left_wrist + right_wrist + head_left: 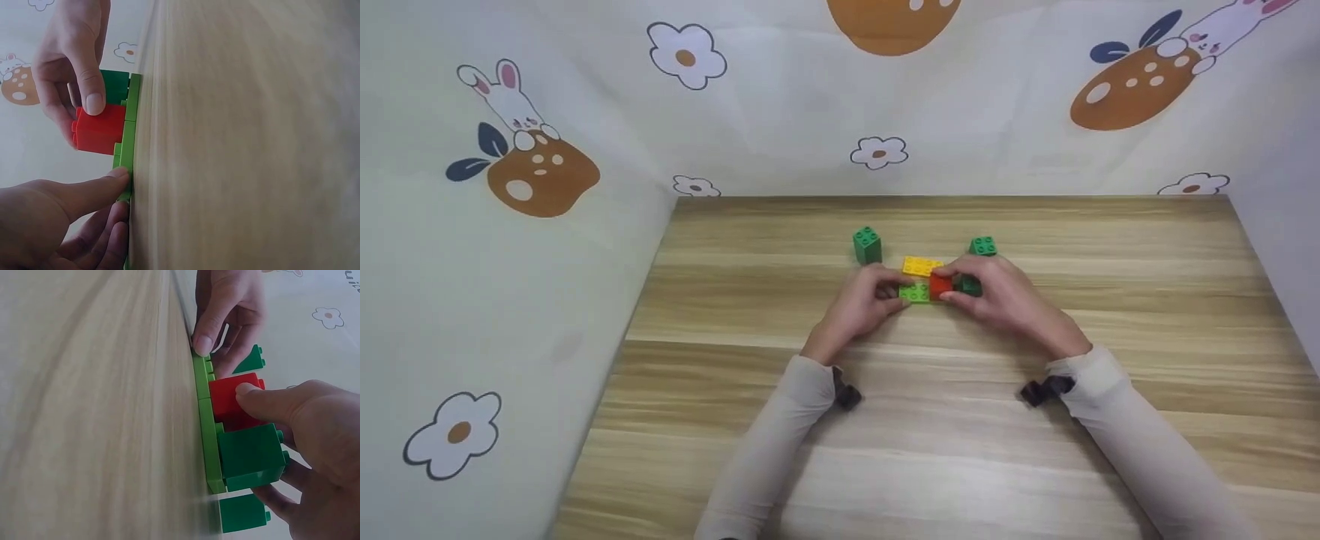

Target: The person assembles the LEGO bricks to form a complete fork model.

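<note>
Action from the left: the left hand (859,300) pinches the left light-green plate (915,292); across its seam with the right light-green plate (210,455) sits the red block (940,287), pinched by the right hand (997,296). Level, straight-down pressure should suit, clear of the dark-green block (250,453) just right!

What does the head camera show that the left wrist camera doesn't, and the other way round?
Only the head view: the yellow brick and both sleeves.
Only the left wrist view: a distinct seam where two flat light green bricks meet.
Both: the left hand pinching a light green brick, the right hand holding the red brick, and the wooden table.
</note>
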`<state>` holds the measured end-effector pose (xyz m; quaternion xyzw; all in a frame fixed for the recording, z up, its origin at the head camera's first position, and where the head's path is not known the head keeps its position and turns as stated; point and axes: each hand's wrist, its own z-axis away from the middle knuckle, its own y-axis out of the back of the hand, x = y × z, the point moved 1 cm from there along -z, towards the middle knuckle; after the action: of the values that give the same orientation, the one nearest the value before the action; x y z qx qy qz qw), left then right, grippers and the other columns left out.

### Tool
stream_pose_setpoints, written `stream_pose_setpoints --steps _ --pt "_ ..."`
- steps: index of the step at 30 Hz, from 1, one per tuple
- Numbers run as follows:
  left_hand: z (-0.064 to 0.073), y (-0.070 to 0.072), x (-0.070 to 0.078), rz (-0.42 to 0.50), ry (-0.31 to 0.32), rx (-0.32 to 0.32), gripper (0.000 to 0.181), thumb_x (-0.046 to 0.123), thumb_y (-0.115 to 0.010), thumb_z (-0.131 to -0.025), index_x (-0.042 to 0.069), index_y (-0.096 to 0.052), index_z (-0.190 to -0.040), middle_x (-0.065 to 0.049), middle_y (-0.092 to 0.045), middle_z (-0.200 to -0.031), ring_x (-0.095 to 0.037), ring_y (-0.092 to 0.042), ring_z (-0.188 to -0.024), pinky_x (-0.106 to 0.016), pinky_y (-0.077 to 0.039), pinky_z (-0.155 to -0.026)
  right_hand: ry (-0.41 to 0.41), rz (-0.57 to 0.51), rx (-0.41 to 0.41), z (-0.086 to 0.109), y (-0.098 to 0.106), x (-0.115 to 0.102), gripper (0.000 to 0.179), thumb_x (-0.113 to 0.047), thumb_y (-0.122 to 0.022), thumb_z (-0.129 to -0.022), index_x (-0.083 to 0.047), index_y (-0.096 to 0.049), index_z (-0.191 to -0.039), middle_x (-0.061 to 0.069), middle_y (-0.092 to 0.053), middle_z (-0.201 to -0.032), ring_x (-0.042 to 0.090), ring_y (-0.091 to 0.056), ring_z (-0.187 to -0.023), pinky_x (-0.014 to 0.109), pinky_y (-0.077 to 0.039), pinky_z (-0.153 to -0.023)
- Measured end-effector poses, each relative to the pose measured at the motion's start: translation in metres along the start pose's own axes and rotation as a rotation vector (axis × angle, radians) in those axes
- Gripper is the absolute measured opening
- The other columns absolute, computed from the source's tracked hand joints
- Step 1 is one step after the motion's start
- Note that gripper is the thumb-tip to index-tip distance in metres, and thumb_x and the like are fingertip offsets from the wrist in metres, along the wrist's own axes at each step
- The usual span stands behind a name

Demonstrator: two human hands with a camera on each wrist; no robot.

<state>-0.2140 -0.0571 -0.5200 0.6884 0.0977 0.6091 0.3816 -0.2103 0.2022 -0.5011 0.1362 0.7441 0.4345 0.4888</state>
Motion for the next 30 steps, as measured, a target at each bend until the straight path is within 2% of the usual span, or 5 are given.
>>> stream_pose_setpoints --steps 6,11,15,20,30 --pt "-0.0012 -0.0014 0.0006 0.0 -0.008 0.002 0.032 0.009 -0.085 -0.094 0.017 -0.082 -0.125 -0.005 -0.074 -0.112 -0.011 -0.069 -0.094 -0.026 -0.062 -0.084 -0.052 -0.032 -0.018 -0.0003 0.0004 0.0023 0.037 -0.024 -0.087 -0.094 -0.015 -0.078 -0.129 0.007 -0.078 -0.129 0.029 -0.071 -0.124 0.054 -0.056 -0.112" --pt "-0.0005 -0.0013 -0.0003 0.002 0.024 -0.011 0.032 0.011 -0.084 -0.096 0.018 -0.082 -0.126 -0.003 -0.072 -0.112 -0.011 -0.068 -0.095 -0.025 -0.061 -0.084 -0.078 -0.058 -0.04 -0.0004 -0.0013 0.0024 0.038 -0.025 -0.086 -0.095 -0.015 -0.076 -0.131 0.008 -0.076 -0.133 0.03 -0.069 -0.128 0.056 -0.054 -0.115" --pt "-0.0004 0.0003 0.0002 -0.011 0.039 -0.006 0.032 0.012 -0.084 -0.096 0.022 -0.082 -0.126 0.0 -0.071 -0.111 -0.01 -0.068 -0.095 -0.025 -0.061 -0.084 -0.074 -0.084 -0.036 -0.0013 -0.0011 0.002 0.038 -0.024 -0.085 -0.096 -0.015 -0.076 -0.132 0.008 -0.076 -0.132 0.03 -0.068 -0.128 0.055 -0.053 -0.115" --pt "-0.001 0.0005 0.0001 -0.024 0.022 0.003 0.032 0.012 -0.085 -0.094 0.021 -0.082 -0.125 -0.001 -0.073 -0.111 -0.01 -0.069 -0.094 -0.025 -0.061 -0.083 -0.058 -0.113 -0.034 -0.001 -0.0015 0.005 0.039 -0.022 -0.085 -0.096 -0.015 -0.075 -0.134 0.008 -0.076 -0.132 0.03 -0.068 -0.127 0.056 -0.053 -0.115" --pt "-0.0004 0.0013 -0.0008 -0.001 0.026 -0.001 0.033 0.011 -0.086 -0.094 0.021 -0.082 -0.125 -0.002 -0.073 -0.111 -0.011 -0.068 -0.093 -0.026 -0.061 -0.083 -0.031 -0.139 -0.031 -0.0004 -0.0025 0.0059 0.043 -0.022 -0.084 -0.096 -0.018 -0.073 -0.137 0.007 -0.075 -0.135 0.03 -0.068 -0.13 0.055 -0.053 -0.116"
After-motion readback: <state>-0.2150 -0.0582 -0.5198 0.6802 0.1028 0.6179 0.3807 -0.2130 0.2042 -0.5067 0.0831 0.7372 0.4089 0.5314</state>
